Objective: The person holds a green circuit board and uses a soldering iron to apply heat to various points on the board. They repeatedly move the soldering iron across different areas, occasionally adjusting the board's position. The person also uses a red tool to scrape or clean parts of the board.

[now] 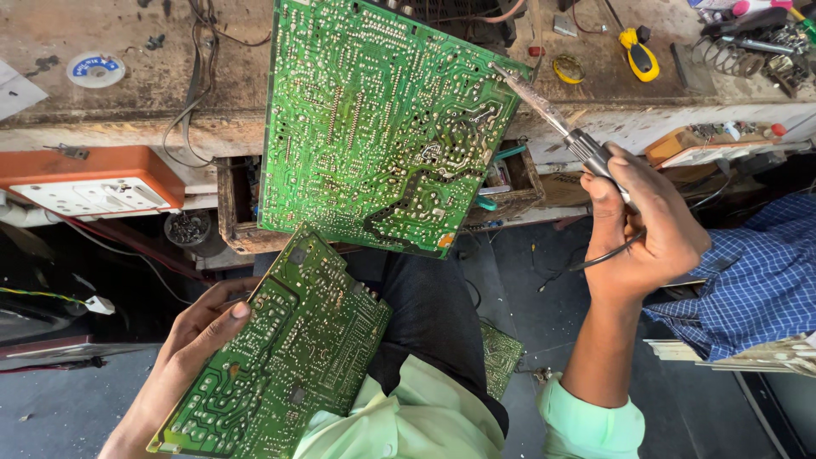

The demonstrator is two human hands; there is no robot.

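A small green circuit board lies solder side up over my lap, and my left hand grips its left edge with the thumb on top. A larger green circuit board leans from the workbench edge down toward my knees, solder side facing me. My right hand holds a soldering iron by its handle. The iron's tip rests at the upper right edge of the large board. Its black cord loops down below my right hand.
The worn workbench carries a solder reel, a yellow tool, springs and clutter at the far right. An orange-and-white socket box sits at the left. A person's blue checked sleeve is at the right. An open wooden drawer holds tools.
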